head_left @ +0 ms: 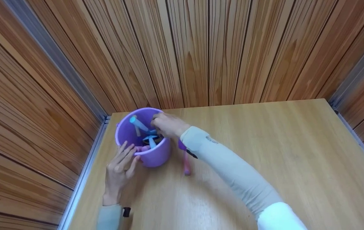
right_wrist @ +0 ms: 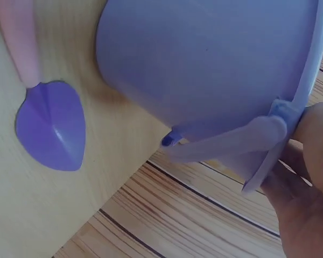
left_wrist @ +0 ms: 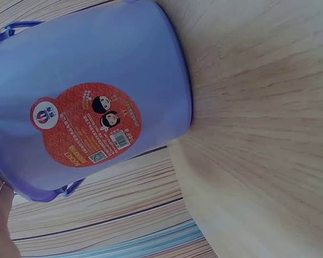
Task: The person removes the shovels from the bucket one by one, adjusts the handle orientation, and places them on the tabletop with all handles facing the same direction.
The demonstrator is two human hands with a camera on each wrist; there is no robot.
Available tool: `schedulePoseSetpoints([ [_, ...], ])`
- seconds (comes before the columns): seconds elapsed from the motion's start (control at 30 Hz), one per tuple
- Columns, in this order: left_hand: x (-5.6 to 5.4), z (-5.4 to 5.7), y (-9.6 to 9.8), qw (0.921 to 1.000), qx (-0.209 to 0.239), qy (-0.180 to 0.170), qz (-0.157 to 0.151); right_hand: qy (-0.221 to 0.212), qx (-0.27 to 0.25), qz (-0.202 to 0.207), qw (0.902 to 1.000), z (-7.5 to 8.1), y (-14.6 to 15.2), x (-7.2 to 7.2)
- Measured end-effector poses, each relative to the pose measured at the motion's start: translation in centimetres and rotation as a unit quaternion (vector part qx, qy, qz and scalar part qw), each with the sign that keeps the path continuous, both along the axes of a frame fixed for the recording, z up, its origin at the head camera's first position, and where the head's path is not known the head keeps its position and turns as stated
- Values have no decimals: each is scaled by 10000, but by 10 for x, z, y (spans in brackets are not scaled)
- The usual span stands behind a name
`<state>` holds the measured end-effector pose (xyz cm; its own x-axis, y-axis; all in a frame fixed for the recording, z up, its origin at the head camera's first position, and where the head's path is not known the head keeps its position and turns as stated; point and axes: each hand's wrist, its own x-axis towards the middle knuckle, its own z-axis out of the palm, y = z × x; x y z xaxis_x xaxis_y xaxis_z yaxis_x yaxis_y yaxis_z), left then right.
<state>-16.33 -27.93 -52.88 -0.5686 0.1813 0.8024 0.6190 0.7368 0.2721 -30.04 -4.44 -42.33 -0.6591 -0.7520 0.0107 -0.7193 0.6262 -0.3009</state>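
A purple toy bucket (head_left: 156, 157) stands at the back left of the table. Its near-left rim is held by my left hand (head_left: 118, 169), with the fingers over the edge and the thumb outside. My right hand (head_left: 169, 124) reaches over the right rim, fingers bent down at the opening; its fingertips are hidden, so what they hold cannot be seen. Inside lie light blue handled tools (head_left: 139, 124), something pink (head_left: 142, 149) and a dark item. Beside the bucket lies a toy shovel with a pink handle and purple blade (right_wrist: 51, 126), partly under the right forearm in the head view.
The wooden table (head_left: 265, 153) extends to the right and toward the front. Slatted wood walls (head_left: 198, 54) enclose its back and sides, with metal rails at the corners. A red label (left_wrist: 91, 126) is on the bucket's side; its handle (right_wrist: 226, 141) hangs down.
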Motion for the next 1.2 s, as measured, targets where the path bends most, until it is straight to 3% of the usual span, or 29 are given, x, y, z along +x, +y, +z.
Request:
schedulePoseSetpoints([
  [0.13,1,-1,-1,10000,15,26,-5,636,662,261,9954,-2,-17,-2],
  [0.3,0,0,2,9998,-2,183,-10,1579,1693,408,9720,-4,-35,0],
  [0.47,-2,1,0,9981,-259,519,192,1742,2601,376,9490,0,-48,3],
  [0.6,-1,1,-2,9972,-472,502,274,1610,3041,352,9383,3,-53,6],
  [0.93,4,-1,-2,9977,-448,455,214,1585,3188,537,9329,4,-58,12],
  [1.2,9,-1,1,9983,-402,381,196,1434,3209,443,9351,0,-61,13],
])
